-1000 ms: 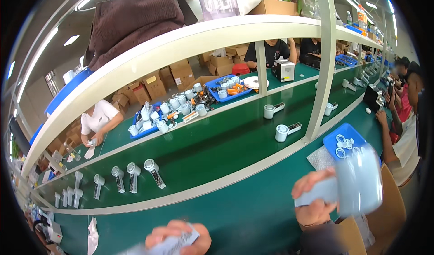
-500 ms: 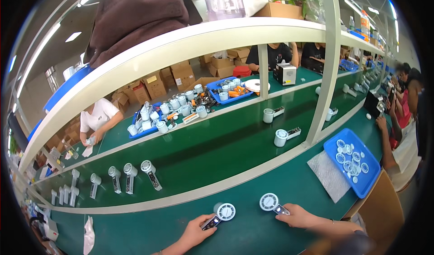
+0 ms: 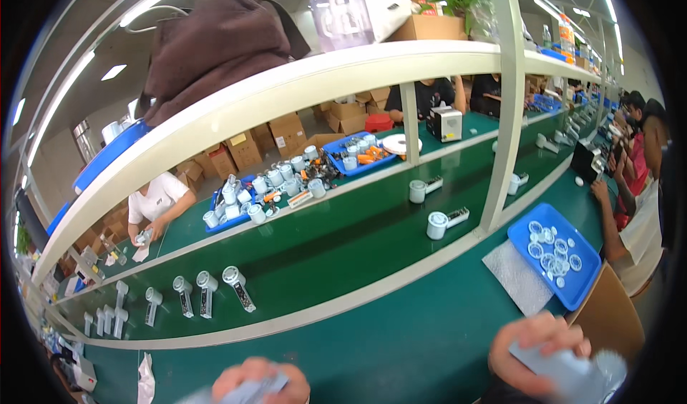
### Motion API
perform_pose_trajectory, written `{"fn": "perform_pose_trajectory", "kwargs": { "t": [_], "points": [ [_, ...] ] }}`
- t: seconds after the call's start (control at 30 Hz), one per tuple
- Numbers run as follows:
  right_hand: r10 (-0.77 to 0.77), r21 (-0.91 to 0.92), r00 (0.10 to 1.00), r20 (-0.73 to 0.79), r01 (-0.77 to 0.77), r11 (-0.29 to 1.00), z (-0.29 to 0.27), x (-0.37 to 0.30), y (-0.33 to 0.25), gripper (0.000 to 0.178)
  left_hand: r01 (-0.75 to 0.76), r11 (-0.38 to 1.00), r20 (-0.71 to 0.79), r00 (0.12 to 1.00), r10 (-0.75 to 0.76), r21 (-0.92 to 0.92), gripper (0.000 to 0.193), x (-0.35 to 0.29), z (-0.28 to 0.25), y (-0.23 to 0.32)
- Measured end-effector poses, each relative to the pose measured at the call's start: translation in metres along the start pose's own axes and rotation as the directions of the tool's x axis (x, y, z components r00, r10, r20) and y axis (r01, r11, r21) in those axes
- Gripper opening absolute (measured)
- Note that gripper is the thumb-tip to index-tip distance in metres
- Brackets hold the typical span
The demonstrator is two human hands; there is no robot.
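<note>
My left hand (image 3: pixel 291 384) is low at the front edge, fingers curled round a pale blue handheld fan (image 3: pixel 259 390). Its outline is smeared by motion, and part of it runs below the picture. To the right, my right hand (image 3: pixel 509 364) grips a second pale blue handheld fan (image 3: pixel 569 370) by the handle, whose smooth back shows. The round head (image 3: pixel 610 372) of that fan points to the right, blurred. Both hands are raised close to me, above the green bench (image 3: pixel 401 339).
A blue tray (image 3: pixel 517 226) of round white grilles stands at the right on bubble wrap (image 3: pixel 512 275). Beyond the white frame, a green conveyor belt (image 3: pixel 315 261) carries several fans. A white cloth (image 3: pixel 145 379) lies at the left. Co-workers sit across and at the right.
Both hands have come up off the bench toward me and moved apart, each still holding a fan. The grilles and open handles that showed are turned away; the right fan's back shows.
</note>
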State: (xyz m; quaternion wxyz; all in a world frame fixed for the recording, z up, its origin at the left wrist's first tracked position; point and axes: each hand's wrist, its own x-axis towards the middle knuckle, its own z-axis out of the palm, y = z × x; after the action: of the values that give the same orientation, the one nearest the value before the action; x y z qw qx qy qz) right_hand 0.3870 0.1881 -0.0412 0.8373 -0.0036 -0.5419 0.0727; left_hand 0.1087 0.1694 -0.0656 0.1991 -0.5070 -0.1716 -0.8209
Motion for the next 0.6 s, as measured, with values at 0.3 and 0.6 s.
{"fn": "perform_pose_trajectory", "kwargs": {
  "t": [0.3,0.6],
  "points": [
    [0.376,-0.325,0.854,0.359,-0.264,0.908,0.003,-0.01,0.042,0.042,0.343,0.932,0.01,0.938,-0.346,0.114,0.046,-0.018,0.012,-0.013],
    [0.849,-0.138,0.434,0.302,-0.861,0.489,0.04,-0.034,0.1,0.031,0.893,0.431,0.303,0.451,-0.84,-0.134,0.034,-0.056,0.055,-0.06]
  ]
}}
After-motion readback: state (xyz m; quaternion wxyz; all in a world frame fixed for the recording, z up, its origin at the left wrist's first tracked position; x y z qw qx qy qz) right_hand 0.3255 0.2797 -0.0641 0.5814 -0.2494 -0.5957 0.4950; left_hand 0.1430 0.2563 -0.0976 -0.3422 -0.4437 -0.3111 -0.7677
